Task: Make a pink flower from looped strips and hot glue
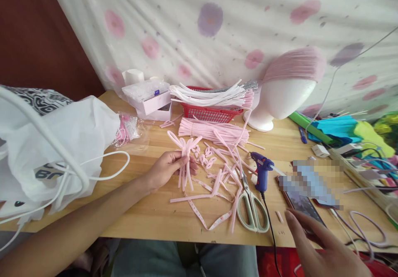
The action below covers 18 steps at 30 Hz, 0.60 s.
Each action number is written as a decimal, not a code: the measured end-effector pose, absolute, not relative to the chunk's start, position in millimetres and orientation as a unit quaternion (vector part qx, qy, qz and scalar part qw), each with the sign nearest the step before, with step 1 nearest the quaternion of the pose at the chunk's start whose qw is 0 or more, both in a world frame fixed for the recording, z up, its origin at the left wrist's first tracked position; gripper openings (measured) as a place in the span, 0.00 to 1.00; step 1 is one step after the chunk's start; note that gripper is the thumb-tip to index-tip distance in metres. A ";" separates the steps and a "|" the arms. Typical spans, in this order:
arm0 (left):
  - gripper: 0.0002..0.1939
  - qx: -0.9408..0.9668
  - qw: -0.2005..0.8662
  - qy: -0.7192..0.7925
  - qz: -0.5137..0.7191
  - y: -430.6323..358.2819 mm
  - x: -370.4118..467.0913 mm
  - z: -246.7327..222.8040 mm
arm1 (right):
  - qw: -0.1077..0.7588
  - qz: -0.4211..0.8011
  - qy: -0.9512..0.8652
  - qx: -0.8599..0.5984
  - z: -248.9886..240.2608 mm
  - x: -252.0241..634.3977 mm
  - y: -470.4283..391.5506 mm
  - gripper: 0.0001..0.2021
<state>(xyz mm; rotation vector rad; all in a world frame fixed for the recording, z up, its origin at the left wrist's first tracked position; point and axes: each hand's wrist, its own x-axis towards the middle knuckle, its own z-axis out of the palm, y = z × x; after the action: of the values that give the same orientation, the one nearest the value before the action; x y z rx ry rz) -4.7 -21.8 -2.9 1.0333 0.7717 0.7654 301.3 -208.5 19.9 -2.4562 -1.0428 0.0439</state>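
Note:
My left hand (174, 165) pinches a pink pipe-cleaner bow (186, 146), its loops pointing up and its tails hanging below the fingers. My right hand (323, 244) is at the lower right with nothing seen in it, thumb and fingers apart, near a phone (300, 204). Between the hands lie scissors (252, 210) with pale green handles and a blue glue gun (262, 171) with a glue stick in its back. A measuring tape (199, 217) curls below cut pink pipe cleaners (214, 185). Small twisted pink pieces (207, 161) lie right of the bow.
A red basket (208, 113) holds white and pink pipe cleaners, with a pink bundle (211, 131) before it. A white mannequin head (284, 96) stands behind. White bags (77, 140) and a cable (108, 175) crowd the left; small boxes (154, 105) sit at the back.

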 end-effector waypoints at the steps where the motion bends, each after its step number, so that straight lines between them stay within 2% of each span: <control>1: 0.25 0.471 0.733 0.346 0.348 -22.1 -4.3 -3.2 | 0.250 0.037 -0.392 -0.885 19.7 301.7 -196.3 0.27; 3: 0.24 0.474 0.735 0.334 0.351 -22.7 -3.7 -3.6 | 0.284 0.063 -0.398 -0.870 18.1 301.9 -168.6 0.30; 5: 0.23 0.477 0.737 0.323 0.355 -23.2 -3.4 -3.8 | 0.279 0.076 -0.420 -0.860 16.3 301.9 -142.7 0.31; 10: 0.22 0.470 0.746 0.312 0.355 -24.2 -3.4 -4.3 | 0.213 0.079 -0.451 -0.863 12.3 304.4 -105.6 0.24; 18: 0.21 0.469 0.759 0.293 0.345 -26.9 -0.5 -0.1 | 0.244 0.027 -0.463 -0.851 7.9 304.7 -89.4 0.21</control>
<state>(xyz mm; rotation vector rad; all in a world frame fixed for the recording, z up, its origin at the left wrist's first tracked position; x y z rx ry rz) -0.5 -26.9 -0.1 1.0205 0.6389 0.7517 304.7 -89.4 7.9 -2.3255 -1.2656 0.0733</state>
